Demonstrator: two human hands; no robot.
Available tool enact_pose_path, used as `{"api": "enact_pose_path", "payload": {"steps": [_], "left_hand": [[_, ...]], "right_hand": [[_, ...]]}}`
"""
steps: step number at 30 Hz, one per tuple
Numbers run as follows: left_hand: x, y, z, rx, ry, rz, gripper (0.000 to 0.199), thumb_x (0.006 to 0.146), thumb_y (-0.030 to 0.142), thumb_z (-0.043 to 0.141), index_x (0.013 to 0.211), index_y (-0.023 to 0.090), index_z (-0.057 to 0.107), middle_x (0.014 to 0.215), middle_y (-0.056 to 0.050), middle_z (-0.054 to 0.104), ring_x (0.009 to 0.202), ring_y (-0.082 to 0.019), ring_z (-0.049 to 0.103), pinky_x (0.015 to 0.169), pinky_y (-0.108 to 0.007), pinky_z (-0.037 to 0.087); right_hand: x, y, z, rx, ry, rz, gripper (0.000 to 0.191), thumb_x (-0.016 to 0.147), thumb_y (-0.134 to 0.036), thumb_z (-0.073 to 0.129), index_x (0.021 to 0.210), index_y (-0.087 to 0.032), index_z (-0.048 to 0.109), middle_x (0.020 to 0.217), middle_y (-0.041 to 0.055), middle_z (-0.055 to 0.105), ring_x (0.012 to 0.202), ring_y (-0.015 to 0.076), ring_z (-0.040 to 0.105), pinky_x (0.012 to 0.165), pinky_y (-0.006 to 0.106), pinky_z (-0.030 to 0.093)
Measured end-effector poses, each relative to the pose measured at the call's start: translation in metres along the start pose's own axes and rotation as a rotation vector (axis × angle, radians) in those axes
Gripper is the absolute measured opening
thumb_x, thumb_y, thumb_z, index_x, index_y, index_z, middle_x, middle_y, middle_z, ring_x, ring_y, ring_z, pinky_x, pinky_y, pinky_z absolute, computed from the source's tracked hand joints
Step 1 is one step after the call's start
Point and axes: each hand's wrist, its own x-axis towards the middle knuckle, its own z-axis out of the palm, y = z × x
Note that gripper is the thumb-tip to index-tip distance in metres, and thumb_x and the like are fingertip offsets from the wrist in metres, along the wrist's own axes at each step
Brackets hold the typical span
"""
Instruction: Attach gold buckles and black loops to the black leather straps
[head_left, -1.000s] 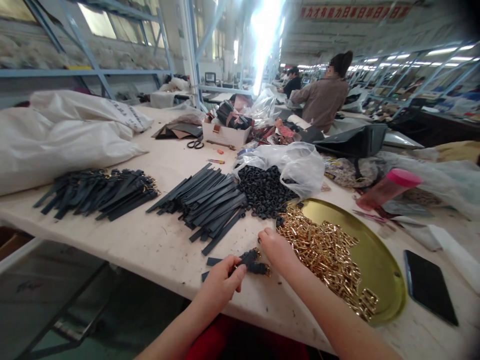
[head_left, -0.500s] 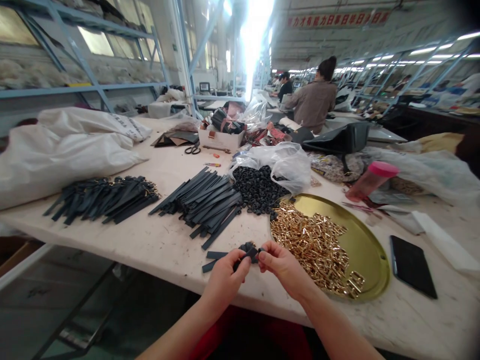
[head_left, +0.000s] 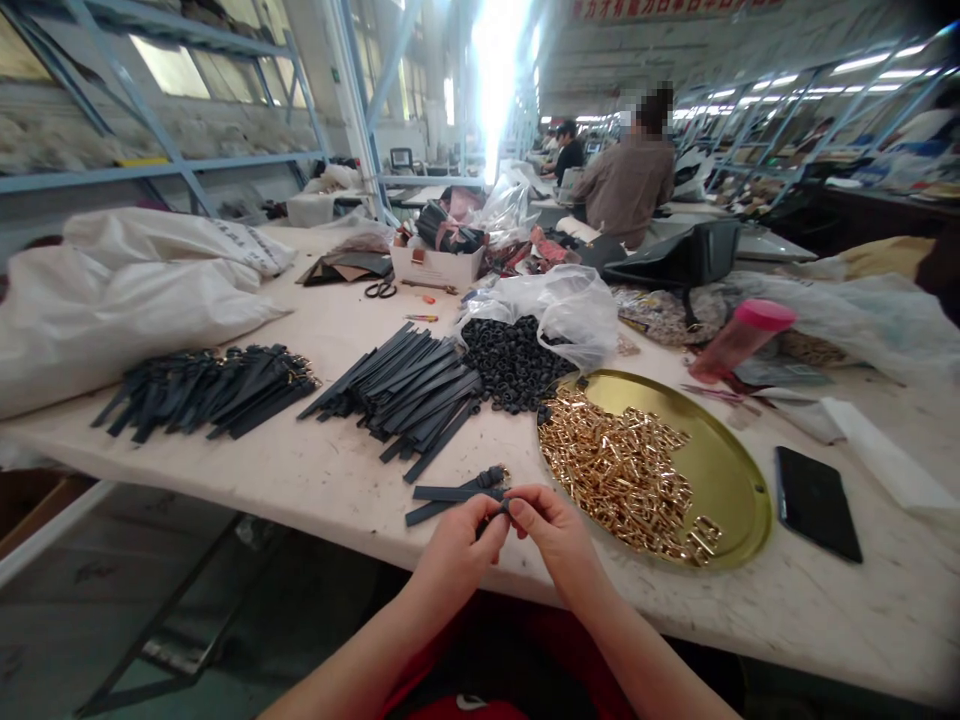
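In the head view my left hand (head_left: 466,535) is closed, pinching a dark strap (head_left: 491,522) between thumb and fingers. My right hand (head_left: 553,528) meets it, its thumb and forefinger closed on a small black loop at the strap's end; the fingers cover most of the loop. Just beyond my hands lie a few dark straps (head_left: 450,494) with gold buckles at one end. To the right, gold buckles (head_left: 622,470) are heaped in a round gold tray (head_left: 739,480). Small black loops (head_left: 514,365) spill from a clear plastic bag (head_left: 577,305). Loose straps (head_left: 405,390) are piled left of them.
A pile of straps with buckles (head_left: 210,390) lies far left, beside a white sack (head_left: 135,290). A phone (head_left: 817,503) and a pink-lidded bottle (head_left: 739,340) are on the right. Scissors (head_left: 381,289) and a white box (head_left: 439,268) stand behind. A co-worker (head_left: 630,180) sits farther back.
My hands have come closer together, and the small loop in my right fingers now meets the strap in my left. The view has tilted slightly downward.
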Motion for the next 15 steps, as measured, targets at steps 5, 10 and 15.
{"api": "enact_pose_path", "payload": {"steps": [5, 10, 15], "left_hand": [[-0.003, -0.003, -0.003, -0.127, -0.022, 0.029, 0.02, 0.077, 0.017, 0.041, 0.097, 0.018, 0.044, 0.07, 0.003, 0.058, 0.061, -0.011, 0.051, 0.059, -0.022, 0.039], [0.0, -0.01, -0.01, -0.121, 0.009, -0.03, 0.016, 0.079, 0.021, 0.043, 0.095, 0.018, 0.042, 0.069, 0.002, 0.059, 0.061, -0.012, 0.054, 0.061, -0.025, 0.04], [0.001, -0.015, -0.014, -0.061, 0.034, -0.056, 0.021, 0.078, 0.027, 0.049, 0.097, 0.02, 0.042, 0.07, 0.003, 0.06, 0.062, -0.013, 0.055, 0.061, -0.025, 0.039]], "right_hand": [[-0.001, -0.002, 0.003, 0.06, -0.046, 0.09, 0.029, 0.066, -0.044, 0.066, 0.075, -0.017, 0.06, 0.06, -0.0022, 0.054, 0.055, 0.0105, 0.044, 0.053, 0.024, 0.036], [-0.004, -0.002, 0.007, 0.238, -0.08, 0.112, 0.04, 0.078, -0.053, 0.049, 0.079, -0.015, 0.062, 0.062, 0.0007, 0.054, 0.059, 0.0124, 0.047, 0.059, 0.027, 0.038], [-0.005, -0.001, 0.007, 0.362, -0.159, 0.25, 0.024, 0.073, -0.041, 0.062, 0.08, -0.018, 0.06, 0.067, -0.0023, 0.053, 0.058, 0.009, 0.043, 0.057, 0.023, 0.035]]}}
